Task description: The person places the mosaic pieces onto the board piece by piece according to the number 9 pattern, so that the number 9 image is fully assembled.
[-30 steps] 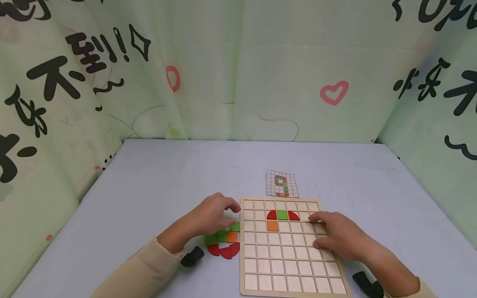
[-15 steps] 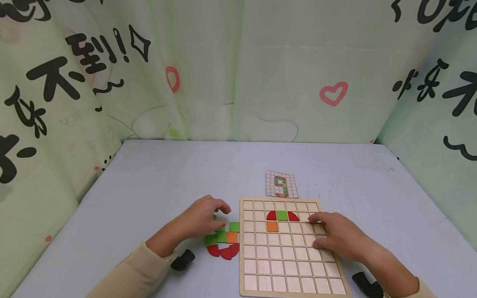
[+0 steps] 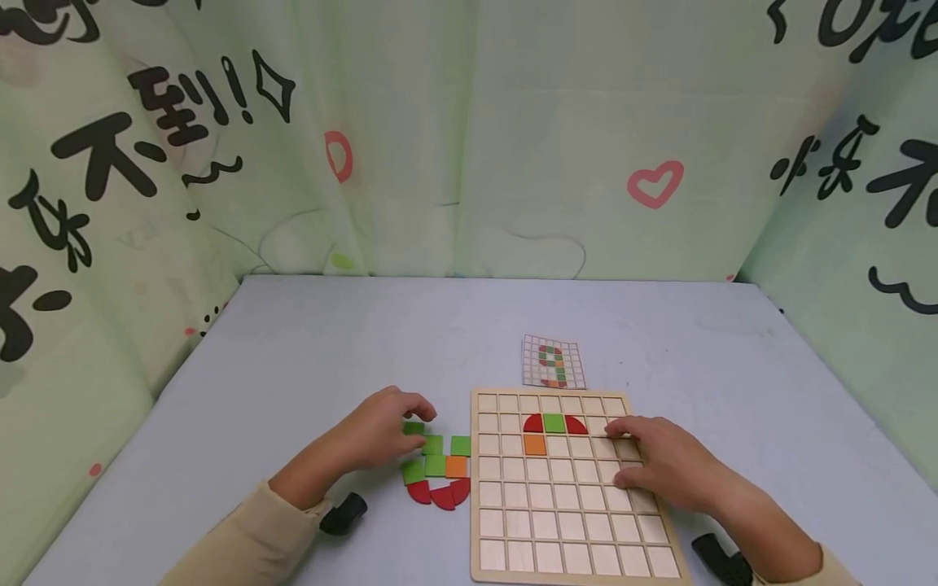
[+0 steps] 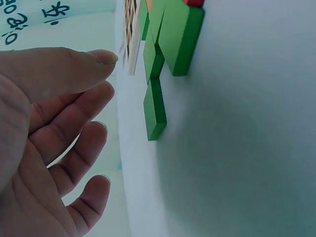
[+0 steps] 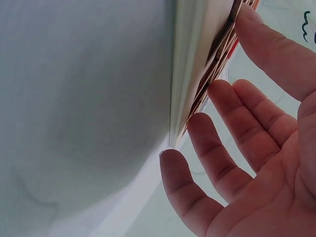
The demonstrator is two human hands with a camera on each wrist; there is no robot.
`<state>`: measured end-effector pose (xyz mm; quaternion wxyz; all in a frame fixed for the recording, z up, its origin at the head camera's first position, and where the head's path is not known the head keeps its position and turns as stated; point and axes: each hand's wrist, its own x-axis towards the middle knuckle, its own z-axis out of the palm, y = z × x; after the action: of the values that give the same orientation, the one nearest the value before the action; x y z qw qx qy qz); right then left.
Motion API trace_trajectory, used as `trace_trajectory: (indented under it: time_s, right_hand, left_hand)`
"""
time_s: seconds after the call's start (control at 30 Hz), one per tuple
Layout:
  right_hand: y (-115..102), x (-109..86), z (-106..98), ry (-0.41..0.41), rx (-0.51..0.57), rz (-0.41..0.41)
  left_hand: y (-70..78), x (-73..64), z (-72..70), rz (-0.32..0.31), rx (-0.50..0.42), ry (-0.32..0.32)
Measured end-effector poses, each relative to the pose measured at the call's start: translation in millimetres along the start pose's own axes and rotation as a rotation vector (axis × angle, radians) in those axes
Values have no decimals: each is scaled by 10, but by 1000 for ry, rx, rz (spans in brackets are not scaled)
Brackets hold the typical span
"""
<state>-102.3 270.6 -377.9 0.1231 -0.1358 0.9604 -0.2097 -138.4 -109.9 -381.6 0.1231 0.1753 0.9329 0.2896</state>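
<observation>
My left hand hovers beside the loose tiles left of the board, fingers relaxed and holding nothing. Under and beside its fingertips lie a green square tile and several more green ones, an orange tile and red curved tiles. In the left wrist view the nearest green tile stands apart from the thumb. My right hand rests on the right side of the wooden grid board, fingers spread. On the board sit two red quarter-round tiles, a green tile between them, and an orange tile below.
Behind the board lies a printed card showing a grid with a red, green and orange figure. A pale cloth covers the table. Green curtains with black lettering and hearts stand at the back and both sides.
My left hand has moved left, away from the board's left edge, uncovering more green tiles. The right hand stays in place at the board.
</observation>
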Motion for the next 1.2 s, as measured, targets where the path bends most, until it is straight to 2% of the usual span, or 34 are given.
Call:
trace_trajectory:
  time_s: [0.4,1.0,1.2]
  right_hand:
    - [-3,10,0,1,-10,0]
    - [-7,13,6,0,-8,7]
    - [-10,18,13,2,-13,14]
  left_hand:
    - [-88,-42,-65,-49,10,15]
    - [-171,19,-52,-63,12,8]
    - [-175,26,-51,-47,23,18]
